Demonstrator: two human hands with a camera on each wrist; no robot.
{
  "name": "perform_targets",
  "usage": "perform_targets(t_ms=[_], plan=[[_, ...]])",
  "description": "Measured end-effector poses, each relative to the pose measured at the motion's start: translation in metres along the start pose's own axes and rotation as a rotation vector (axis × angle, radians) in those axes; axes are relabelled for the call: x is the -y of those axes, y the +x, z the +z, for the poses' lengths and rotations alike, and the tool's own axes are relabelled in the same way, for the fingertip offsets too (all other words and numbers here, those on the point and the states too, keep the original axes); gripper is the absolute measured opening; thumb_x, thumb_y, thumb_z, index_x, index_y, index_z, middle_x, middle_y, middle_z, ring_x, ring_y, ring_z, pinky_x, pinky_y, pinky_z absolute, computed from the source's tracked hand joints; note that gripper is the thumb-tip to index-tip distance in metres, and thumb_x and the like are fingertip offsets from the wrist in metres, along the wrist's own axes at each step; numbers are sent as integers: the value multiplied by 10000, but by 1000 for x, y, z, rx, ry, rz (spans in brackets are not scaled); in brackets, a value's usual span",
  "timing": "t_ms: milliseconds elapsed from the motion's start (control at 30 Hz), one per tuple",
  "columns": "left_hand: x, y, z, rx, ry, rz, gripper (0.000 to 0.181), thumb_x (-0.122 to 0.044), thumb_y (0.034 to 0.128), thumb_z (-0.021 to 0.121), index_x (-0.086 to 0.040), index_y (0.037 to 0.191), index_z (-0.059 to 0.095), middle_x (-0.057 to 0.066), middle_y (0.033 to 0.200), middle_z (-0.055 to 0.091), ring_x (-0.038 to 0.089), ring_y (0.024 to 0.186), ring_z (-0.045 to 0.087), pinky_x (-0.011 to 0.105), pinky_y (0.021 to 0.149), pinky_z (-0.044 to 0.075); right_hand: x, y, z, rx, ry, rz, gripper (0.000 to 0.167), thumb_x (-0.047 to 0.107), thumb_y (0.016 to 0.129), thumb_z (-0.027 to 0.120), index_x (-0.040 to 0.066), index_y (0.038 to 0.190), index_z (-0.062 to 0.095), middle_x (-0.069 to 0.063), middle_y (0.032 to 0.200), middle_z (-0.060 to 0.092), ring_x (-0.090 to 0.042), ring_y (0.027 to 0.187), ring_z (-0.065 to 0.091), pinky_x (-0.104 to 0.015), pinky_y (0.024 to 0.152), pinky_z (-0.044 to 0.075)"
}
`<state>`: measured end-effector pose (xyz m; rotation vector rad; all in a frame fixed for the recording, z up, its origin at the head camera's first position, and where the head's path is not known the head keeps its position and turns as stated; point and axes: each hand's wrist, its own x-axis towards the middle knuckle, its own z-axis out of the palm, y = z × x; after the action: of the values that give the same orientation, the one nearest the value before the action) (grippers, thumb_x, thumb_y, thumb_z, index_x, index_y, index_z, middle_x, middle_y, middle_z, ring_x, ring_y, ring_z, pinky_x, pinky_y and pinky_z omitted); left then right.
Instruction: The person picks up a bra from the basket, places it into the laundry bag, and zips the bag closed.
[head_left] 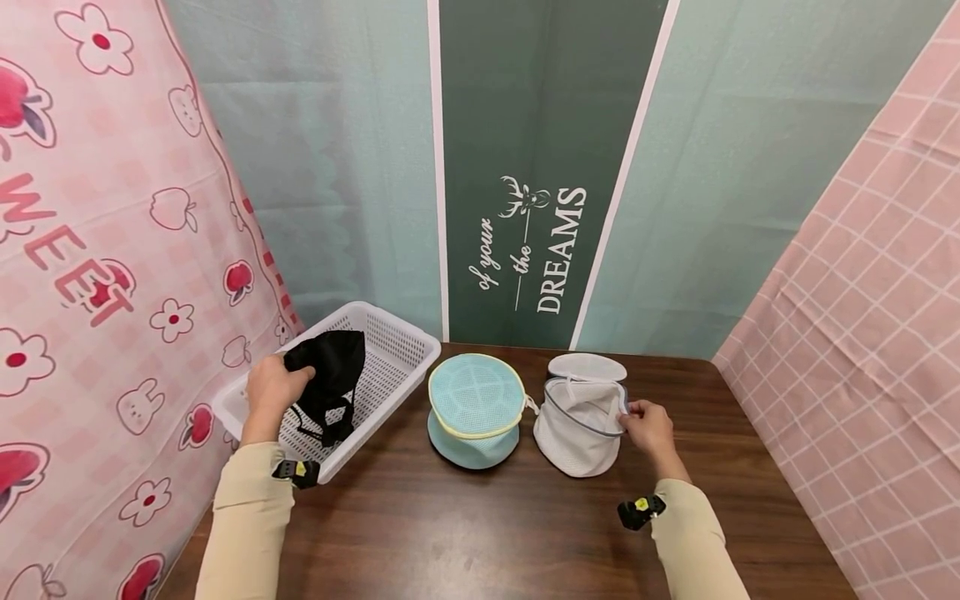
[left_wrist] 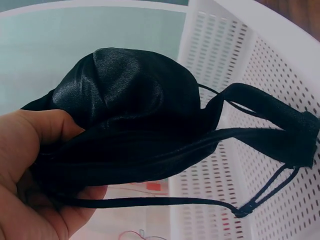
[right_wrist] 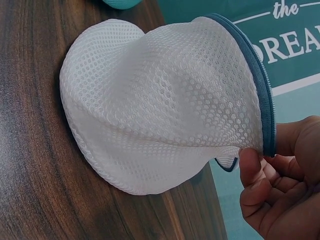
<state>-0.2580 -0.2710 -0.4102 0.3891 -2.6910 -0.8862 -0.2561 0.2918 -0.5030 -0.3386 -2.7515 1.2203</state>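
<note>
My left hand [head_left: 276, 392] grips a black bra [head_left: 330, 367] by one edge, thumb on top, over the white basket [head_left: 405, 373]. Its smooth cup [left_wrist: 135, 85] bulges upward in the left wrist view, and the straps [left_wrist: 260, 135] hang toward the basket's perforated wall. On the right, my right hand [head_left: 651, 429] pinches the grey-blue zipper rim of a white mesh laundry bag [head_left: 573, 437]. This bag is unzipped, with its round lid [head_left: 587, 367] folded back behind the opening. In the right wrist view, thumb and fingers hold the zipper edge [right_wrist: 267, 110].
A light blue mesh laundry bag [head_left: 478, 396] with yellow trim stands between the basket and the white bag, its lid on top. All rest on a dark wooden table [head_left: 465, 533]. Fabric curtains hang behind and at both sides.
</note>
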Motion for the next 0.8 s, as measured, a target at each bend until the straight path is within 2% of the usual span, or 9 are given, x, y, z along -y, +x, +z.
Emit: perform_targets(t_ms=[200, 300, 433, 533, 667, 800], plan=[[-11, -1, -4, -26, -32, 41, 326, -174, 780, 640, 81, 982, 621, 340, 1033, 566, 490, 948, 506, 543, 800, 391, 0, 1, -1, -7, -8, -17, 225, 62, 831, 615, -117, 966, 594, -123, 745, 581, -243, 663, 559, -285, 526, 435], [-16, -2, -6, -39, -39, 60, 299, -173, 778, 638, 81, 935, 618, 335, 1007, 571, 488, 925, 511, 544, 784, 391, 0, 1, -1, 1, -9, -18, 230, 65, 840, 613, -121, 973, 590, -130, 754, 574, -248, 671, 556, -286, 528, 434], [-25, -4, -6, -80, -63, 102, 270, -144, 754, 651, 78, 905, 625, 326, 960, 582, 475, 898, 523, 540, 765, 389, 0, 1, -1, 4, -8, -19, 229, 63, 848, 608, -122, 981, 586, -139, 766, 566, -246, 674, 553, -289, 529, 436], [-30, -5, -4, -113, -86, 128, 280, -118, 736, 663, 75, 937, 639, 326, 947, 589, 471, 898, 528, 536, 766, 388, 0, 2, -1, -5, -8, -28, 220, 53, 839, 608, -117, 977, 594, -134, 764, 571, -226, 655, 554, -283, 525, 441], [-35, -6, -3, -140, -114, 132, 274, -102, 738, 673, 71, 949, 647, 315, 945, 598, 463, 909, 532, 530, 786, 389, 1, 4, -1, -4, 0, -48, 217, 32, 831, 606, -123, 982, 599, -141, 767, 584, -193, 625, 565, -274, 520, 456], [-40, -7, -3, -141, -134, 120, 252, -113, 759, 675, 60, 940, 645, 294, 954, 605, 445, 919, 534, 526, 802, 390, 3, 4, -2, -1, 5, -75, 195, 6, 831, 597, -123, 978, 606, -158, 785, 591, -190, 625, 579, -279, 525, 484]])
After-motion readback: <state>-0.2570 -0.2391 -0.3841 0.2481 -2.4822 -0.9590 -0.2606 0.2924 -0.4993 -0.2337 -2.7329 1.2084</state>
